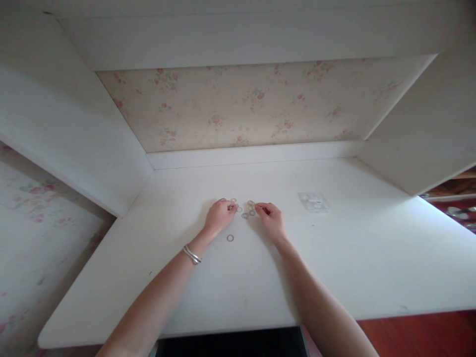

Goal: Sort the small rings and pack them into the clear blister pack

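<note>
Several small thin rings lie on the white desk between my hands. My left hand (221,216) is closed in a pinch, its fingertips at a pale ring (240,209); a yellowish ring (233,200) is just beyond them. Opposite it, my right hand (271,220) has its fingers pressed together beside a small cluster of rings, among them a greyish ring (245,215) and a bluish ring (252,212). Whatever is between the right fingertips is too small to make out. A single brownish ring (230,238) lies apart, nearer to me.
A clear plastic bag (313,202) lies flat to the right of my right hand. White side panels (401,119) and a floral-papered back wall (238,106) enclose the desk (193,307). Below its front edge is a dark object (230,344).
</note>
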Motion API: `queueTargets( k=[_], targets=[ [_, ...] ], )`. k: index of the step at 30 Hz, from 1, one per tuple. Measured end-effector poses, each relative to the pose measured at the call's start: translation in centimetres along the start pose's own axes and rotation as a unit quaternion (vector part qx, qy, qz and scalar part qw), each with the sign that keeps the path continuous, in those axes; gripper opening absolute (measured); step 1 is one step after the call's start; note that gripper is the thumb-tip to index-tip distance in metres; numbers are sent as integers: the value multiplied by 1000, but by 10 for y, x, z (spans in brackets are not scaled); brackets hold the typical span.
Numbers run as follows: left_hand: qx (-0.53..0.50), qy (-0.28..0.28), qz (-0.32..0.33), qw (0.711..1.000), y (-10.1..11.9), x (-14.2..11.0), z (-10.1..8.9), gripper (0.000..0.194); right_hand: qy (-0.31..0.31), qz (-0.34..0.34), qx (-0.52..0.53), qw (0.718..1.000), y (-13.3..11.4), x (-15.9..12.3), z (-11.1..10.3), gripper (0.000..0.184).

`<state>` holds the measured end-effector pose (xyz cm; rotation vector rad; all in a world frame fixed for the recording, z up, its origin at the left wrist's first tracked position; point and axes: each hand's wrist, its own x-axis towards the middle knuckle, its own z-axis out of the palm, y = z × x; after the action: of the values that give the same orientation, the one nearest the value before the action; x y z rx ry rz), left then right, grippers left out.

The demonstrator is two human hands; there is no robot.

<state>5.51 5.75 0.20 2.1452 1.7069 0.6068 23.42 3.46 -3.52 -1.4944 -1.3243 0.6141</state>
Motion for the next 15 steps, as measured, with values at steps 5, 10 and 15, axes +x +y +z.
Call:
queueTargets(
  k=[5,10,15],
  targets=[
    [-93,-40,17,995,-14,-28,-12,23,-10,5,-1,1000,4,0,2,38],
    [-120,-80,26,989,-24,-61,-15,21,-16,-1,-21,1000,3,-2,3,36],
    [-117,-79,42,989,-28,-73,-13,21,-22,-17,-55,998,-1,-4,4,38]
  ],
)
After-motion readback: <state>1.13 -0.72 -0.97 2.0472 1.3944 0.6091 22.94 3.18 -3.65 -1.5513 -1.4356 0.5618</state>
